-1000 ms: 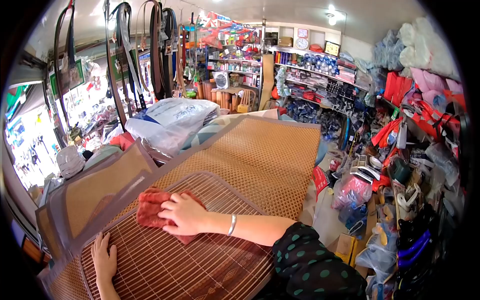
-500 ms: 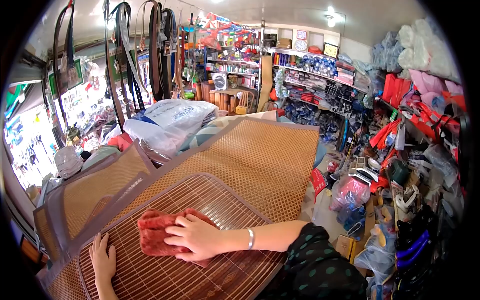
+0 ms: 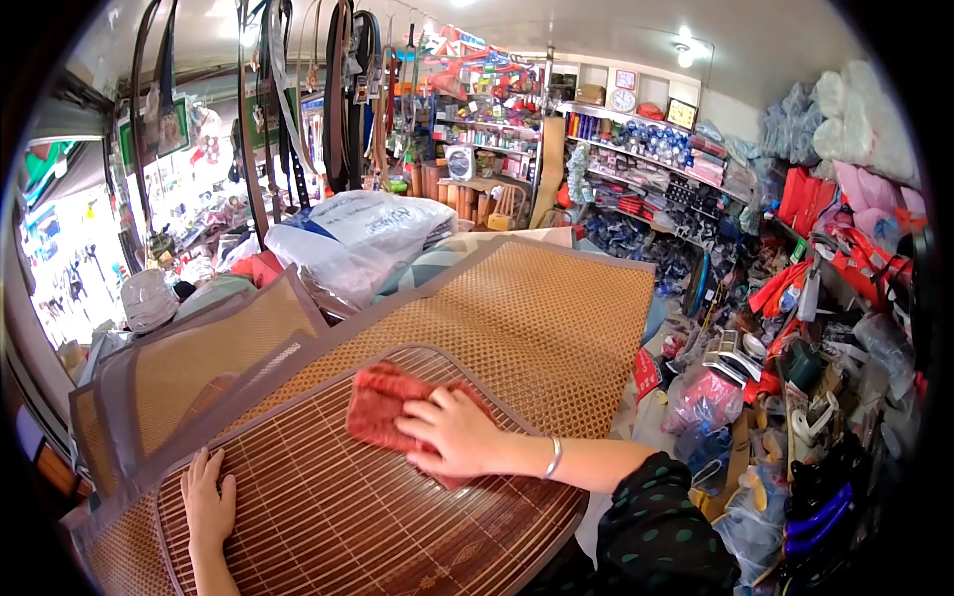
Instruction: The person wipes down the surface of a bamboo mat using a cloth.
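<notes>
A brown slatted mat (image 3: pixel 328 497) with a rounded dark border lies on a larger tan woven mat (image 3: pixel 537 308) with a grey-brown edge. My right hand (image 3: pixel 452 432), with a silver bangle at the wrist, presses on a folded reddish cloth (image 3: pixel 378 405) near the upper part of the slatted mat. Its fingers are bent over the cloth's right side. At the left, my left hand (image 3: pixel 209 497) lies flat on the slatted mat near its left border, fingers spread, holding nothing.
Another tan mat part (image 3: pixel 219 348) rises at the left. Behind the mats is a white plastic-wrapped bundle (image 3: pixel 368 233). Belts (image 3: pixel 338 99) hang at the upper left. Bagged goods (image 3: pixel 706 397) crowd the right side, with stocked shelves (image 3: pixel 656 144) at the back.
The right hand and cloth have moved right and up across the slatted mat since half a second ago. My left hand stays at the mat's left side. The view has shifted slightly.
</notes>
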`<state>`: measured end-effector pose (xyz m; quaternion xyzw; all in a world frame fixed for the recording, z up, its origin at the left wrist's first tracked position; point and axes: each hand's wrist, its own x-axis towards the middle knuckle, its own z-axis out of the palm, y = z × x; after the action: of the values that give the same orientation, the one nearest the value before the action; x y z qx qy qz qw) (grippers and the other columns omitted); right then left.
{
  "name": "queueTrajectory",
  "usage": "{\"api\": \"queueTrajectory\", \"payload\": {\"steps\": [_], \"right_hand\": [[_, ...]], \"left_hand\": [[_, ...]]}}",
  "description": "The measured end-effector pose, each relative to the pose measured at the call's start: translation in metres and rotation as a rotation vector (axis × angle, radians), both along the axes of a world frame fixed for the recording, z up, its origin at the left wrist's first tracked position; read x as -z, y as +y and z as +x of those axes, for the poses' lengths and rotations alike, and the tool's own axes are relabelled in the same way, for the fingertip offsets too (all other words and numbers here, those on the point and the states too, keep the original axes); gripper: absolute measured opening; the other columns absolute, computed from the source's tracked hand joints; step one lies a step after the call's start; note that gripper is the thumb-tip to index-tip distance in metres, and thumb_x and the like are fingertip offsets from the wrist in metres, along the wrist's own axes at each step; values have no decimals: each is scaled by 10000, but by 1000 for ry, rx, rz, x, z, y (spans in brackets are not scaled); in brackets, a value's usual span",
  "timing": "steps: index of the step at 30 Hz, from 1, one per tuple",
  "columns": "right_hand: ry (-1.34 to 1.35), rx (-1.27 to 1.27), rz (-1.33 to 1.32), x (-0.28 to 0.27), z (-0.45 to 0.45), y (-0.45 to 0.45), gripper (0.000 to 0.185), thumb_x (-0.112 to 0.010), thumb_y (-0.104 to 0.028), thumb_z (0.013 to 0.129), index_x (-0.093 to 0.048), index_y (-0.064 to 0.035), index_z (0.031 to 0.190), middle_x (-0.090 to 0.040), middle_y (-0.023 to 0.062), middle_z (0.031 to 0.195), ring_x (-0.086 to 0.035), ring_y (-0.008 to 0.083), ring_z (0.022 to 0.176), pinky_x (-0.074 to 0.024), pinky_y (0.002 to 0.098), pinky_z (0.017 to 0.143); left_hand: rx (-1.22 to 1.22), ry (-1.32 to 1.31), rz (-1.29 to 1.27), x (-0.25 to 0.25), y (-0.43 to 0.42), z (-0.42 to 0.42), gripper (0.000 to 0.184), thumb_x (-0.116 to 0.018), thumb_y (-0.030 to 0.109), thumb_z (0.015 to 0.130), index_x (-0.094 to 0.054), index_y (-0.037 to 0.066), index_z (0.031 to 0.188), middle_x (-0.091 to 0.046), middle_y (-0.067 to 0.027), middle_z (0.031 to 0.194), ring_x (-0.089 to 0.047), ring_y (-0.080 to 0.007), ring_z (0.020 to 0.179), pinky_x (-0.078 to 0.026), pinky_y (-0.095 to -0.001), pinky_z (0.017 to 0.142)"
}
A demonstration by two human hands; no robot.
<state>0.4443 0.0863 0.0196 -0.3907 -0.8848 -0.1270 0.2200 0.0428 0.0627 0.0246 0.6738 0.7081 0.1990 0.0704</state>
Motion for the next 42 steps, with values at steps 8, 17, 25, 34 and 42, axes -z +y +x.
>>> {"api": "queueTrajectory", "payload": {"steps": [8, 17, 25, 34, 42], "right_hand": [[113, -388, -57, -4, -72, -20, 420, -681, -388, 816, -660, -86, 1107, -592, 99, 1157, -516, 287, 1026, -421, 440, 866], [116, -7, 68, 7, -29, 46, 398, -627, -407, 868, -682, -87, 1097, -615, 81, 1065, -513, 313, 1023, -426, 449, 860], [43, -248, 26, -6, -36, -43, 486, -646, -418, 839, -616, -67, 1173, -573, 113, 1116, -501, 274, 980, -432, 440, 828], [90, -240, -39, -6, -86, 16, 383, -655, -393, 838, -663, -86, 1066, -607, 79, 1092, -513, 267, 984, -441, 424, 849], [79, -54, 80, 2, -22, 13, 432, -644, -416, 849, -659, -85, 1126, -601, 82, 1080, -510, 295, 977, -436, 434, 822]], "left_hand": [[20, 30, 14, 5, 3, -4, 462, -496, 254, 972, -506, 77, 1398, -396, -179, 1508, -329, -321, 1417, -191, -473, 1190], [-28, 1, -20, 0, 0, 0, 463, -488, 258, 971, -507, 78, 1398, -391, -152, 1520, -319, -304, 1425, -181, -466, 1202], [-8, 19, -5, 0, 1, 1, 458, -503, 246, 967, -517, 67, 1387, -406, -180, 1501, -333, -326, 1413, -201, -464, 1192], [28, 14, 45, 8, 2, -8, 461, -516, 229, 954, -520, 58, 1382, -413, -185, 1494, -349, -333, 1401, -209, -453, 1186], [-4, -7, 3, 3, -1, -4, 471, -495, 263, 968, -507, 71, 1399, -399, -175, 1507, -330, -326, 1414, -182, -462, 1197]]}}
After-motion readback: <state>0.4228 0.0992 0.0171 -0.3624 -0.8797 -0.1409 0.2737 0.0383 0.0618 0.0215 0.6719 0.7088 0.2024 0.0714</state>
